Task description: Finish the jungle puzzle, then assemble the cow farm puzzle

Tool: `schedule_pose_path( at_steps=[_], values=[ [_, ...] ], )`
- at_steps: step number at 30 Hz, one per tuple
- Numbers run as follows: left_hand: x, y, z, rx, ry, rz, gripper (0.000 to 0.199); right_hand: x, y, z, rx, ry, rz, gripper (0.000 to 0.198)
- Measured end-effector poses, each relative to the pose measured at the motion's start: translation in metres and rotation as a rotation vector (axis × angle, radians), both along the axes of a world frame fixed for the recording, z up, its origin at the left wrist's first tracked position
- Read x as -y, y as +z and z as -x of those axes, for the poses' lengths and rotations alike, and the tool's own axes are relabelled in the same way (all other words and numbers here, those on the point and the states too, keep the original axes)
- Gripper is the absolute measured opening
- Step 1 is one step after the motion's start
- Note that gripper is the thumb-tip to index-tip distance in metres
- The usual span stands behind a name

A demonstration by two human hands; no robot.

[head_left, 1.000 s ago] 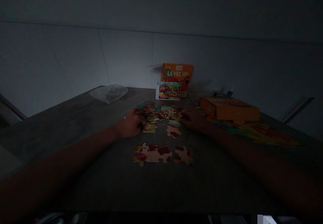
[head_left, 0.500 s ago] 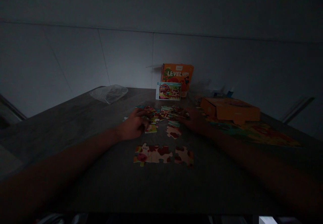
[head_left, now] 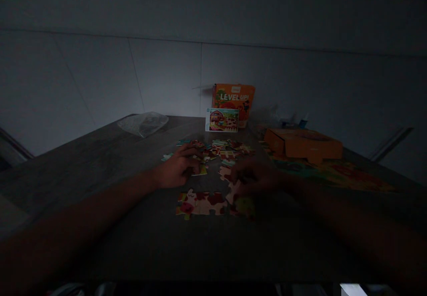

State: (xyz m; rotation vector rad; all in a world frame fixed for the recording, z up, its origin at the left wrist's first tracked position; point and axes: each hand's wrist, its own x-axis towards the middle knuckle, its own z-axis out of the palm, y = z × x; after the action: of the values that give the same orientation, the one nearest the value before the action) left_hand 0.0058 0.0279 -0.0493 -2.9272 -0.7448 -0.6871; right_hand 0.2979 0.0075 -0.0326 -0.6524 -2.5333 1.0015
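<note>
The step in hand looks like bringing a puzzle piece [head_left: 245,205] up to the strip [head_left: 202,203] of joined cow pieces on the table [head_left: 143,238]. Just right of the strip, the right hand [head_left: 258,176] seems pinched on that piece, blurred and partly green. Beyond the strip, the left hand [head_left: 178,167] lies at the near left of the pile [head_left: 228,154], fingers curled; I cannot tell whether it grips anything. The next move seems to call for lining the piece up with the strip's right end, matching tab to notch.
</note>
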Motion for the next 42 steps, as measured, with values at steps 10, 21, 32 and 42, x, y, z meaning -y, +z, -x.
schedule_pose_path(
  at_steps=[10, 21, 32, 42],
  values=[
    [0.004, 0.002, -0.003, -0.016, -0.029, 0.024, 0.031, -0.019, -0.005, -0.008, 0.131, -0.099, -0.177, 0.025],
    [0.007, 0.004, -0.004, -0.006, -0.085, 0.016, 0.031, -0.003, -0.006, 0.002, 0.026, -0.134, -0.26, 0.027],
    [0.009, 0.006, -0.005, -0.007, -0.166, 0.06, 0.017, -0.001, -0.014, 0.006, 0.052, -0.236, -0.326, 0.029],
    [0.012, 0.008, -0.006, -0.009, -0.195, 0.096, 0.012, -0.007, -0.019, 0.007, -0.073, -0.21, -0.297, 0.029]
  ],
)
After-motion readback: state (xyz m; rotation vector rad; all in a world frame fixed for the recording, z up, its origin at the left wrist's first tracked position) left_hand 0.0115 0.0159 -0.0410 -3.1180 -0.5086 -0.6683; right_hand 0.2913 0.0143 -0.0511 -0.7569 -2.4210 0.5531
